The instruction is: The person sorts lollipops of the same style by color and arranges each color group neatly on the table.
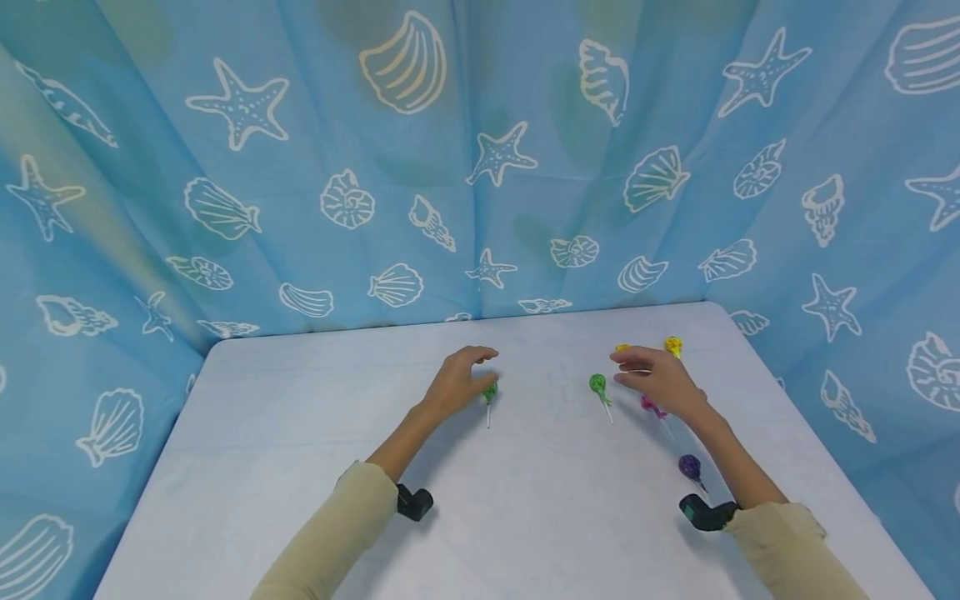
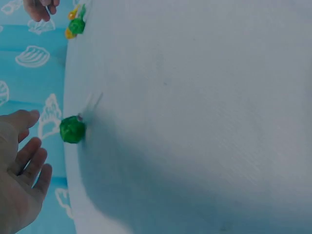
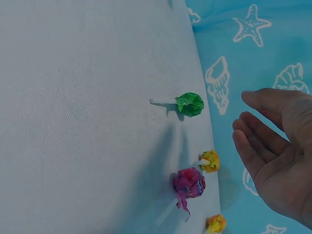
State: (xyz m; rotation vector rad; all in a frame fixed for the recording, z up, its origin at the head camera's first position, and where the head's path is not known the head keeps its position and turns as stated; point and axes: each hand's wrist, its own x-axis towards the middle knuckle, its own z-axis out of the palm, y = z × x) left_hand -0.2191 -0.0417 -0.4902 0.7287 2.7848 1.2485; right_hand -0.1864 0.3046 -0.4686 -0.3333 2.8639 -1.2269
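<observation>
My left hand [image 1: 457, 383] hovers over the white table beside a green lollipop [image 1: 490, 393], its fingers loosely bent and holding nothing. In the left wrist view that green lollipop [image 2: 72, 129] lies just past the fingertips, stick pointing away. My right hand [image 1: 662, 382] is held above the table right of a second green lollipop [image 1: 597, 384], with a gap between thumb and fingers. A pink lollipop [image 3: 189, 183] shows in the right wrist view; in the head view the right hand partly covers it. One yellow lollipop [image 1: 622, 347] peeks out behind the right fingertips.
Another yellow lollipop [image 1: 673, 343] lies near the table's far right corner. Closer to me, a purple lollipop [image 1: 690, 467] lies beside the right wrist camera [image 1: 705, 512]. A blue curtain [image 1: 465, 208] with shells and starfish hangs behind the white table [image 1: 300, 417].
</observation>
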